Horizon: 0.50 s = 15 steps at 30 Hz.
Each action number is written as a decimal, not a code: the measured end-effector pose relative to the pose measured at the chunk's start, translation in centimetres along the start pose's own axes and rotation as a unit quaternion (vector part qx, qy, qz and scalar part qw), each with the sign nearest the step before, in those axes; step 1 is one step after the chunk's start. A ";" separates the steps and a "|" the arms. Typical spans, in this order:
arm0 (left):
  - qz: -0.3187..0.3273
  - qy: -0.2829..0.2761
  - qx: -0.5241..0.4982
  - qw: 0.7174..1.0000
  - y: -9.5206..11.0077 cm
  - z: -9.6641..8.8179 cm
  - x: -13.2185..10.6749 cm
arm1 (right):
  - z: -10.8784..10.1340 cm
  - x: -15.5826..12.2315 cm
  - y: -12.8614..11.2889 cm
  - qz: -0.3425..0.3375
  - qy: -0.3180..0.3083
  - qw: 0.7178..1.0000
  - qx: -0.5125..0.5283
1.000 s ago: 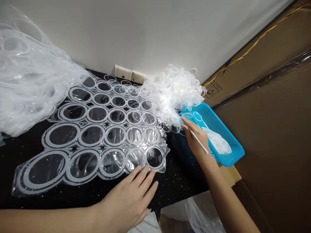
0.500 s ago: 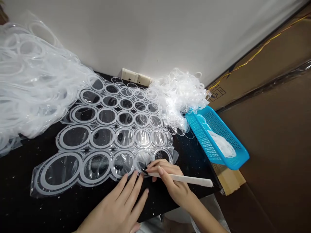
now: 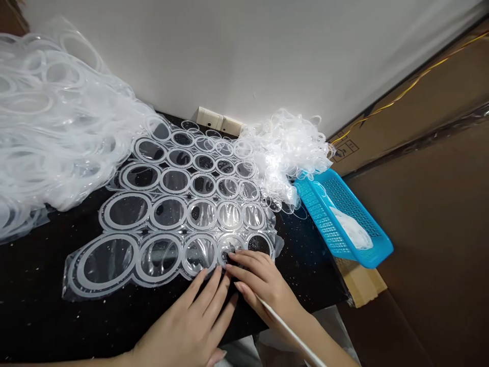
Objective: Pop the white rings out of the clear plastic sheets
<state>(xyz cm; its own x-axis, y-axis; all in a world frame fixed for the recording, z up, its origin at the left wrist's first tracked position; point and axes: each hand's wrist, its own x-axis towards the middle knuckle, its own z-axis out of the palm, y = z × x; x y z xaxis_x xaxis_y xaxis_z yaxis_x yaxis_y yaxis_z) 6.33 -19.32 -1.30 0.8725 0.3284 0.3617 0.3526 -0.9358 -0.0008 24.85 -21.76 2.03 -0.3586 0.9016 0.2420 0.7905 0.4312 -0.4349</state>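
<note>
Two forearms reach in from the bottom edge, cut off by the frame. The left hand (image 3: 187, 318) lies open, its fingers spread and pressed flat on the lower edge of a clear plastic sheet (image 3: 202, 216) punched with rows of rings. That sheet lies on a black speckled bench (image 3: 42, 278). The right hand (image 3: 265, 283) sits just beside the left, angled inward, with its fingers curled over a ring in the bottom row and hiding most of it. It seems closed around a slender white stick (image 3: 290, 331) that runs down to the right and out of view. The stick's tip is hidden under the fingers, so what it touches cannot be made out. Beyond the sheet, a tangle of clear plastic rings (image 3: 282, 153) spills toward a blue plastic basket (image 3: 344, 219) holding a white, hard-to-read mass (image 3: 351, 232). A large heap of ring-cut plastic (image 3: 49, 112) rises at the left, running past the frame. A wall socket (image 3: 216, 121) shows behind the sheet, partly hidden, and brown cardboard (image 3: 420, 239) stands to the right.
</note>
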 end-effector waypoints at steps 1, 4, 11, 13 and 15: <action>0.000 -0.001 0.000 1.000 0.0 0.0 0.0 | 0.0 0.0 0.0 -0.014 0.004 1.000 -0.015; 0.001 -0.005 -0.001 1.000 0.0 0.0 0.0 | -0.1 0.0 0.0 0.016 -0.001 0.999 0.034; 0.009 -0.013 -0.007 1.000 -0.4 -0.2 0.1 | -0.4 0.0 0.0 0.118 0.005 0.975 0.188; 0.011 -0.017 -0.011 1.000 -0.4 -0.3 0.1 | -0.4 0.0 0.1 0.124 0.007 0.971 0.205; 0.008 -0.019 -0.014 1.000 -0.4 -0.3 0.0 | -0.4 0.1 0.2 0.133 0.010 0.966 0.221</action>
<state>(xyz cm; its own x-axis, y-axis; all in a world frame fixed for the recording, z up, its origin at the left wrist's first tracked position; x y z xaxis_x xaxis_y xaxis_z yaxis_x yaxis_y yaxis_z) 6.12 -18.98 -1.01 0.8907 0.3174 0.3255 0.3292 -0.9440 0.0195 25.21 -21.58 2.31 -0.1595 0.9834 0.0860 0.5628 0.1622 -0.8105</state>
